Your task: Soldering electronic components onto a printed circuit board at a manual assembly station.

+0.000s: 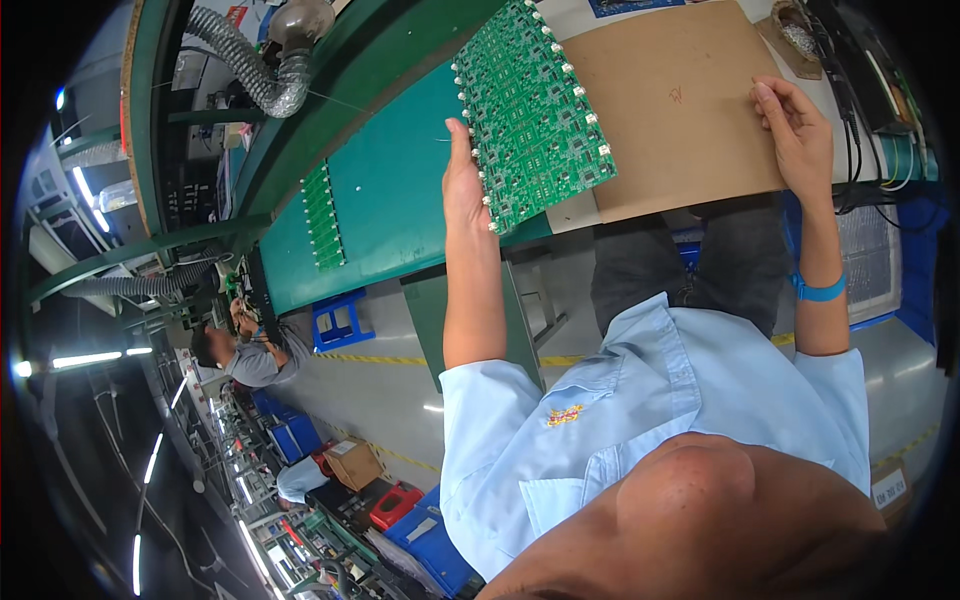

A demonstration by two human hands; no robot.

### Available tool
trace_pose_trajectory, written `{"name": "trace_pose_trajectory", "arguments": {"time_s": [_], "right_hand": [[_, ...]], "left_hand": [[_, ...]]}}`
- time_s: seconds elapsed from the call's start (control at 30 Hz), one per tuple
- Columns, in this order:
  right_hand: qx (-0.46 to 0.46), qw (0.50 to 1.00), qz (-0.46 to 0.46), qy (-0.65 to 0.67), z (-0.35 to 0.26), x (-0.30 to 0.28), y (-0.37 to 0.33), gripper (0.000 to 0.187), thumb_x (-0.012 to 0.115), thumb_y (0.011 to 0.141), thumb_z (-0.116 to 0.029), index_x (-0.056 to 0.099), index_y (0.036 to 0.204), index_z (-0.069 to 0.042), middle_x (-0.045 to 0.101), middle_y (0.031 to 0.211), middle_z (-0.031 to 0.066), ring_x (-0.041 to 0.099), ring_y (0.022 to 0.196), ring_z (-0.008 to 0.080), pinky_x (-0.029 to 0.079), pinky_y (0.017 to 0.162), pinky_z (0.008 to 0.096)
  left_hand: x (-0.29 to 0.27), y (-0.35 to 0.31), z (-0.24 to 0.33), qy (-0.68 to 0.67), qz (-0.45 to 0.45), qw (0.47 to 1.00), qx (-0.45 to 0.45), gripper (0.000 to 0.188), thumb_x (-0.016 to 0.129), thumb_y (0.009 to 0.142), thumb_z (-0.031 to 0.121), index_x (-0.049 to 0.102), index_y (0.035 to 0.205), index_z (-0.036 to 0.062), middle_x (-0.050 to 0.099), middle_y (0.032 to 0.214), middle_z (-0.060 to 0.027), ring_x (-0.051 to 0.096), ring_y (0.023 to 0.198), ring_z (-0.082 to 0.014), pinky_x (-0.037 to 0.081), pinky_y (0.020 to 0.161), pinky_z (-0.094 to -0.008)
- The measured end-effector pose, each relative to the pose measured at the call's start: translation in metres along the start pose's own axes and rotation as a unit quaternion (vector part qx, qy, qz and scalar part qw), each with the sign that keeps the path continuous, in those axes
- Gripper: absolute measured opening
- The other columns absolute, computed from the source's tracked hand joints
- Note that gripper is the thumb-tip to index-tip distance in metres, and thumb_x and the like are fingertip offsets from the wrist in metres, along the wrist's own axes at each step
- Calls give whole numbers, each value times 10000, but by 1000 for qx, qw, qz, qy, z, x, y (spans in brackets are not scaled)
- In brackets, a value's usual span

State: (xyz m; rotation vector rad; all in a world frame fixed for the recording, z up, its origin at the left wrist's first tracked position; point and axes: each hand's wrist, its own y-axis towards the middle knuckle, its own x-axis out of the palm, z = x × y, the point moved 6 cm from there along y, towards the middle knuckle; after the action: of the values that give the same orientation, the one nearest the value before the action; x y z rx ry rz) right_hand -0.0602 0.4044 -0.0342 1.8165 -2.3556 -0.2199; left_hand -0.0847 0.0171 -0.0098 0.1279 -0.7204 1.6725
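Observation:
A large green circuit board panel (530,120), lined with white connectors along both long edges, is raised and tilted in front of me. My left hand (466,185) grips its left edge, thumb up along the side and the other fingers hidden behind it. Beneath and to the right of the panel lies a flat brown cardboard sheet (680,110) with a small red mark. Over the sheet's right edge, my right hand (798,135) is curled, its thumb and fingertips close together. Whether anything tiny is between them cannot be made out.
Another green board (322,218) lies on the green conveyor surface (390,200) to the left. A flexible silver duct (265,90) hangs above it. Black cables (850,120) run at the far right. A blue stool (340,322) and a co-worker (255,358) are at left.

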Motion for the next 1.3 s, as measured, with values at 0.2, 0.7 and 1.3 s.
{"name": "trace_pose_trajectory", "arguments": {"time_s": [0.2, 0.7, 1.3], "right_hand": [[5, 1000, 1, -28, -2, 1, 0, 214, 632, 945, -75, 655, 1128, 33, 668, 917, 40, 543, 750, 60, 432, 671, 159], [28, 999, 12, -22, -12, 5, -3, 199, 639, 926, -47, 665, 1103, 39, 653, 879, 33, 536, 727, 66, 434, 665, 165], [13, 995, -4, -103, -6, 4, 1, 183, 635, 947, -109, 668, 1076, 16, 668, 983, 39, 579, 818, 83, 458, 759, 180]], "left_hand": [[3, 8, 5, -9, 33, 999, 37, 471, 487, 1020, 399, 556, 1266, 3, 665, 1158, -144, 687, 939, -224, 589, 798, -338], [37, 172, 75, -154, 54, 971, 174, 531, 436, 1039, 374, 407, 1357, -51, 477, 1357, -197, 474, 1284, -323, 354, 1143, -464], [-120, -109, 72, 283, 219, 836, 416, 195, 575, 967, 89, 567, 1136, -9, 652, 940, -102, 622, 829, -159, 522, 794, -275]]}}
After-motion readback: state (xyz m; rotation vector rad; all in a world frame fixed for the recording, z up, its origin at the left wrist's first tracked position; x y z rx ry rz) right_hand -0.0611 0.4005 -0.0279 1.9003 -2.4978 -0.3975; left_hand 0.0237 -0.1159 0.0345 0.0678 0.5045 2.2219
